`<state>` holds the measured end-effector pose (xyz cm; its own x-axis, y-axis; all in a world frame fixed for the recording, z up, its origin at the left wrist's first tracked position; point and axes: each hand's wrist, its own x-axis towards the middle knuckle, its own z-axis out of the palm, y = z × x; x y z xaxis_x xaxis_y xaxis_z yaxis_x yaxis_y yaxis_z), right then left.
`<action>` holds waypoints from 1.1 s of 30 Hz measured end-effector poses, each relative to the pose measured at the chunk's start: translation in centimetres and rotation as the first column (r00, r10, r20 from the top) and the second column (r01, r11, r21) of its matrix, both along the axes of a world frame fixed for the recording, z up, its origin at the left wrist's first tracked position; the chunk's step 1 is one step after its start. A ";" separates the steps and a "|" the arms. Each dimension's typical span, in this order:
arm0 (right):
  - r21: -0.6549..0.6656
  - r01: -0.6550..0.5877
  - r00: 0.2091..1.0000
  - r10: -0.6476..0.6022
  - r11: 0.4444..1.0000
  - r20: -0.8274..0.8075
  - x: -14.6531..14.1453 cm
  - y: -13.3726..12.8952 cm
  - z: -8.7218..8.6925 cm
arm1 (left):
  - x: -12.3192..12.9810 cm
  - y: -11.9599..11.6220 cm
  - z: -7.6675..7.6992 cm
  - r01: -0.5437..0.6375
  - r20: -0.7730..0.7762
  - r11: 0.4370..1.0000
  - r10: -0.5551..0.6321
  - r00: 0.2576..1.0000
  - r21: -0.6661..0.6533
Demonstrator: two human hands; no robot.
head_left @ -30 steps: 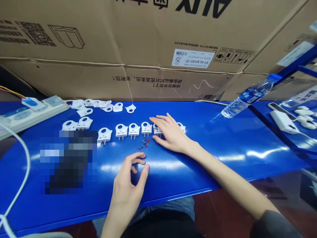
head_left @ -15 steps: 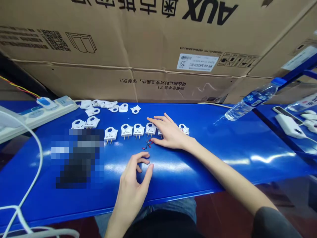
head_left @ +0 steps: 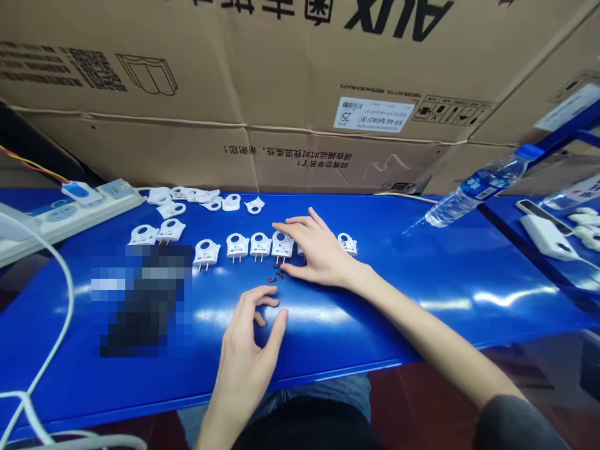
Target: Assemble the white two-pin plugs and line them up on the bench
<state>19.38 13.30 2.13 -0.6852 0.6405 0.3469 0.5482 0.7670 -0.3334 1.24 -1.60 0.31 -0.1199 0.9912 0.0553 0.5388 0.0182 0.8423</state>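
My right hand (head_left: 323, 253) reaches over a row of white two-pin plugs with ring-shaped tops. One white plug (head_left: 282, 246) lies between its index finger, at the ring, and its thumb, by the pins; the other fingers are spread. This hand partly covers another plug (head_left: 300, 250) beside it. Below the thumb is a small tangle of red and black wire pieces (head_left: 275, 277). My left hand (head_left: 248, 344) hovers nearer the front edge, thumb and curled fingers apart, with nothing in it. Left of the right hand stand more plugs, including a plug (head_left: 260, 246) close by.
White ring-shaped pieces (head_left: 187, 195) lie at the back left. A power strip (head_left: 70, 212), white cables (head_left: 60, 337) and a blurred-out dark area (head_left: 145, 306) are on the left. A large carton (head_left: 290, 94) borders the blue table (head_left: 422, 262). A water bottle (head_left: 478, 187) leans at right.
My right hand has shifted slightly left. The plug under it has slid a little towards me, out of line with its neighbours. My left hand has hardly moved.
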 end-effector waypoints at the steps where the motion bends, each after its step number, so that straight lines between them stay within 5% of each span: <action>1: 0.008 -0.013 1.000 0.013 1.000 -0.007 0.0 -0.3 0.4 | 0.0 0.0 0.0 -0.009 0.000 1.000 0.009 1.000 0.016; 6: -0.029 -0.109 0.994 0.109 0.994 -0.021 0.9 -2.8 1.8 | 0.0 0.2 0.2 -0.053 0.005 0.997 0.052 0.999 0.054; 17: -0.132 -0.248 0.965 0.256 0.960 0.052 1.7 -5.3 0.7 | -0.3 0.4 -0.4 -0.012 -0.047 0.995 0.017 0.999 0.102; 22: -0.056 -0.166 0.986 0.167 0.985 0.018 1.9 -4.6 1.1 | -0.4 0.2 -0.4 0.005 -0.073 0.994 0.003 0.997 0.109; 28: 0.093 -0.066 0.986 0.050 0.994 0.160 1.5 -4.1 0.0 | -0.4 0.2 -0.6 -0.035 -0.255 0.973 0.095 0.962 0.230; 33: 0.091 -0.078 0.978 0.059 0.993 0.201 1.4 -4.1 -0.7 | -0.8 0.2 -0.9 0.039 -0.250 0.986 0.002 0.968 0.160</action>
